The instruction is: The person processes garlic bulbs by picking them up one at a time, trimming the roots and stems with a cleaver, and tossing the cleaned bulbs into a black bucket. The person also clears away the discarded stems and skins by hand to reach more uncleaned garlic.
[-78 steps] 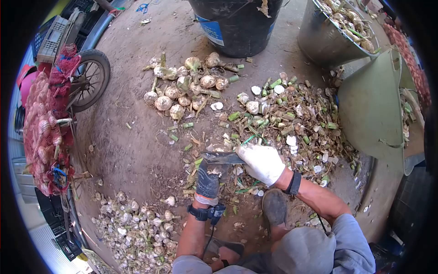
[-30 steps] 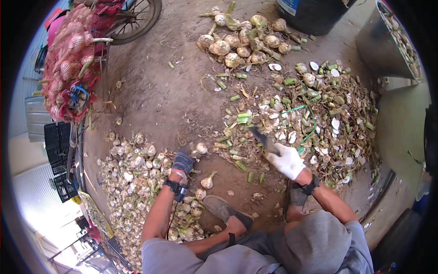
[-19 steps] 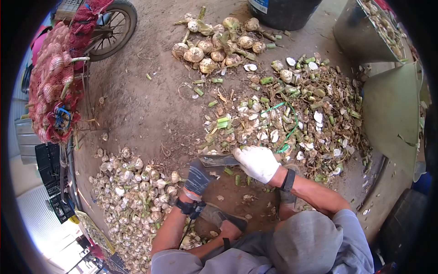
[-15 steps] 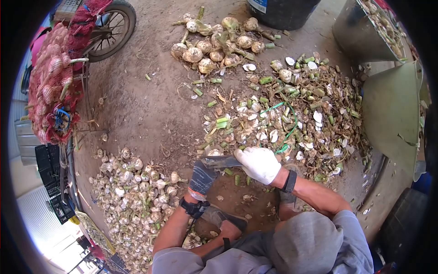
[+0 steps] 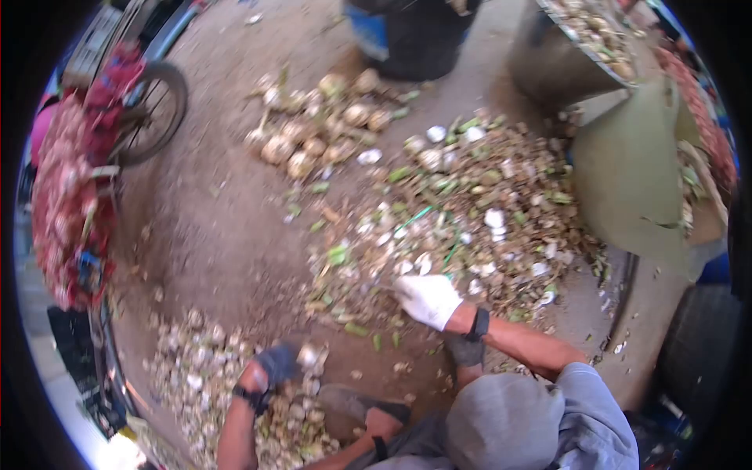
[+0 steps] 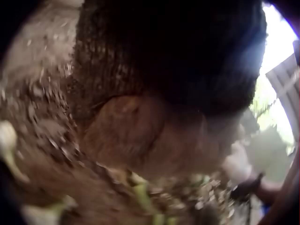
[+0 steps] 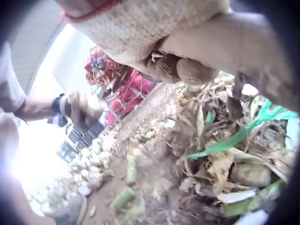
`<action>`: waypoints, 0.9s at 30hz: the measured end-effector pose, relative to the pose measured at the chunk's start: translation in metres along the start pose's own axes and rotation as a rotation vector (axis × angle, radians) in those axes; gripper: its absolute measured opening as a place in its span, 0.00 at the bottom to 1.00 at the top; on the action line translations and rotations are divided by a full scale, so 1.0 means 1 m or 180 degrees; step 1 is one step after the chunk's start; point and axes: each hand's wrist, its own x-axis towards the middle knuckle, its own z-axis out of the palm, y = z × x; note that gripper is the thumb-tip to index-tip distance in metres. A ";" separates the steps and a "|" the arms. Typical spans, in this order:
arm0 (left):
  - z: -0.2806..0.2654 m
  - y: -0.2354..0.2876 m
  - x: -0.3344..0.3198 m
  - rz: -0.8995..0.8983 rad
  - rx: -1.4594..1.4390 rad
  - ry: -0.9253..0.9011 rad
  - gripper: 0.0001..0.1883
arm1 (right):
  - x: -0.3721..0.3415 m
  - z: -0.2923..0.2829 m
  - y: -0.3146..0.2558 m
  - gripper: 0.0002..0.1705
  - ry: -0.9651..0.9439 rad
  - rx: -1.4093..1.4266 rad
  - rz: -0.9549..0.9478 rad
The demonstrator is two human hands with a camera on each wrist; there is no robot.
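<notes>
My left hand (image 5: 278, 363), in a dark glove, is over the near-left heap of trimmed garlic bulbs (image 5: 207, 356). Right at its fingertips, a pale garlic bulb (image 5: 312, 358) is blurred by motion; I cannot tell whether the fingers hold it. The left wrist view shows mostly the dark glove (image 6: 112, 70), out of focus. In its white glove, my right hand (image 5: 428, 301) grips a knife above the edge of the trimmings; the blade is hardly visible now. The right wrist view has its fingers (image 7: 197, 70) curled, close over dry leaves and a green strip (image 7: 229, 143).
Untrimmed garlic (image 5: 313, 129) lies farther off on the ground, left of the wide trimmings pile (image 5: 501, 188). Behind stand a black bucket (image 5: 411, 39), a grey bucket (image 5: 564, 59) of garlic and a greenish tub (image 5: 627, 172). A wheeled cart with a red net sack (image 5: 66, 204) is left.
Half a second ago both hands were together with the knife blade at the left hand. Since then the left hand has swung left to the heap; the right stays near the trimmings. The view has shifted.
</notes>
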 end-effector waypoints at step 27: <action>-0.224 0.167 0.328 0.0408 -0.0816 0.3094 0.20 | 0.038 -0.105 0.090 0.07 0.1543 0.0243 0.0797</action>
